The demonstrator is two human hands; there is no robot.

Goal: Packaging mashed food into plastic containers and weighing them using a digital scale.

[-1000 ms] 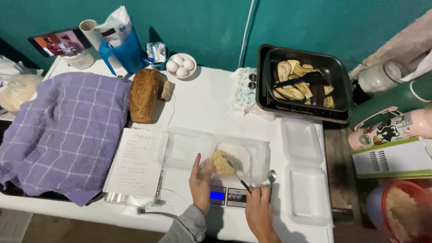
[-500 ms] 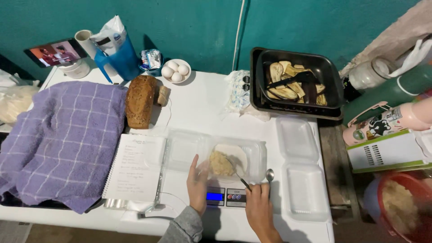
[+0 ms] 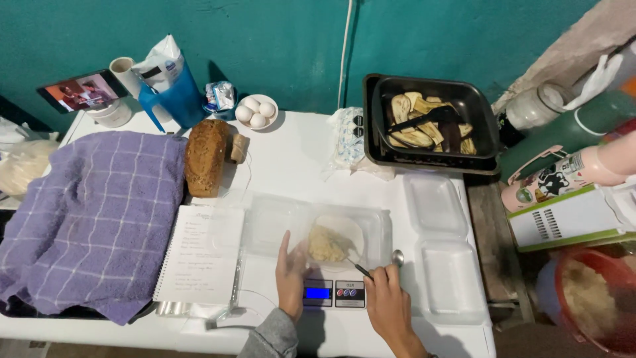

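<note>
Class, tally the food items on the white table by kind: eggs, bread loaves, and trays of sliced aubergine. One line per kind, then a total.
Eggs in the small bowl: 3
Loaf of brown bread: 1
Black tray of sliced aubergine: 1
Total: 5

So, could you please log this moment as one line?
left hand: steadying clear plastic container | right hand: holding metal utensil | pale food mound: on scale

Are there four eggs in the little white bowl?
No, the little white bowl near the blue jug holds three eggs, huddled close together.
</note>
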